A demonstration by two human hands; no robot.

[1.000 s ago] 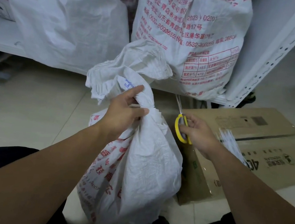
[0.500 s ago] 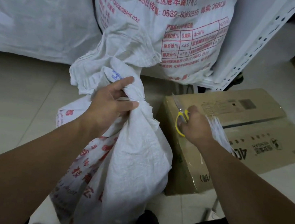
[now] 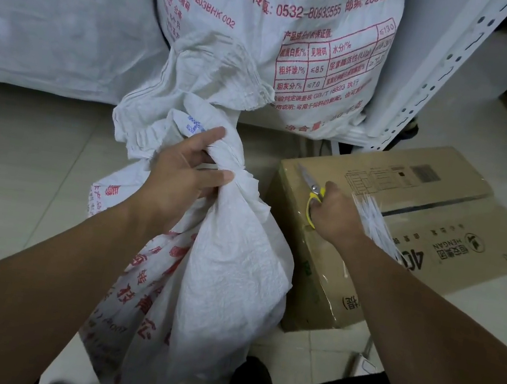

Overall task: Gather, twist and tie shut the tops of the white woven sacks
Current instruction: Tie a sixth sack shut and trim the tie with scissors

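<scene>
A white woven sack (image 3: pixel 217 278) with red print stands on the floor in front of me. Its top is gathered into a twisted neck, and my left hand (image 3: pixel 182 178) is closed around that neck. The loose mouth of the sack (image 3: pixel 194 95) flares up above my fist. My right hand (image 3: pixel 333 216) rests on a cardboard box (image 3: pixel 314 281) to the right and grips yellow-handled scissors (image 3: pixel 312 193), blades pointing away from me. A bundle of thin white ties (image 3: pixel 375 222) lies on the box beside that hand.
Two more white sacks stand behind: a printed sack (image 3: pixel 300 35) and a plain sack (image 3: pixel 58 18) to its left. A white perforated shelf upright (image 3: pixel 438 71) rises at the right. Flattened cardboard (image 3: pixel 466 241) covers the tiled floor (image 3: pixel 22 159) at right.
My right hand with the scissors has come down onto the box top. The left hand keeps its hold on the sack's neck. The view has shifted closer and lower.
</scene>
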